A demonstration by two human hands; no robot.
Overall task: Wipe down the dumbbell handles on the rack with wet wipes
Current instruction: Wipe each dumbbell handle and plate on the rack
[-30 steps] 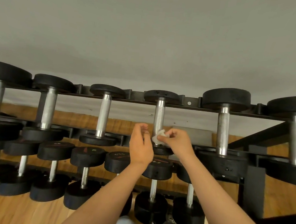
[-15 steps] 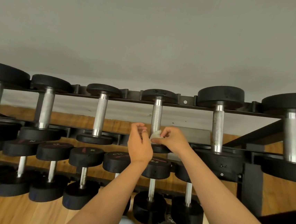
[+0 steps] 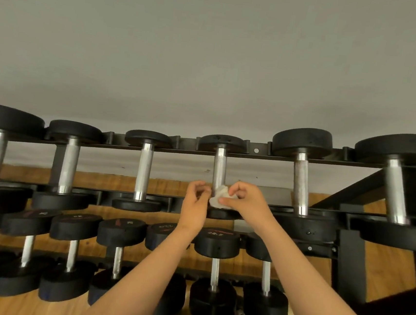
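Observation:
A black two-tier rack carries black dumbbells with silver handles. A crumpled white wet wipe sits against the lower end of one upper-tier dumbbell handle, near the middle. My right hand pinches the wipe from the right. My left hand is just left of the wipe with its fingers curled toward it; whether they grip the wipe is hidden.
More upper-tier handles stand to the left and right. Smaller dumbbells fill the lower tier under my forearms. The rack's black side frame stands at right, with a wooden floor below and a grey wall behind.
Both hands stay at the lower end of the same handle, shifting slightly; the wipe looks more bunched up between them.

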